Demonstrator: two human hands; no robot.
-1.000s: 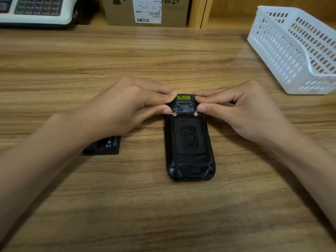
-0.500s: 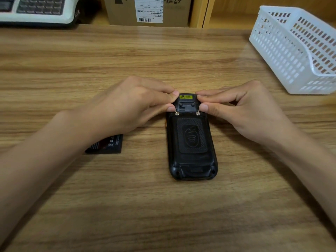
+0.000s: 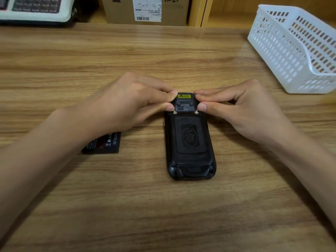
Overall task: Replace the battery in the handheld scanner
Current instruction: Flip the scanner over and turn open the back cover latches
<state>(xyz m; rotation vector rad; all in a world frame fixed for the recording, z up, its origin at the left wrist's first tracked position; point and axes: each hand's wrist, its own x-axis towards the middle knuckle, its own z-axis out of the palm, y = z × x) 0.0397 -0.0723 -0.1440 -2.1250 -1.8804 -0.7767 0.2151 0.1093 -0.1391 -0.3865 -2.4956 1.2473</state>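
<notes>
A black handheld scanner (image 3: 190, 140) lies face down on the wooden table, its textured back cover on and a yellow label at its far end. My left hand (image 3: 127, 104) pinches the scanner's far left corner beside a small silver screw (image 3: 175, 112). My right hand (image 3: 241, 110) pinches the far right corner beside the other silver screw (image 3: 196, 112). A loose black battery (image 3: 104, 143) lies flat on the table to the left of the scanner, partly hidden under my left forearm.
A white slotted plastic basket (image 3: 283, 50) stands at the back right. Behind the table's far edge are a cardboard box (image 3: 145, 10) with a barcode label and, at the far left, a keyboard-like device (image 3: 34, 8).
Both hands keep their pinch at the scanner's far end, with only slight finger shifts by the screws. The scanner and battery stay where they were.
</notes>
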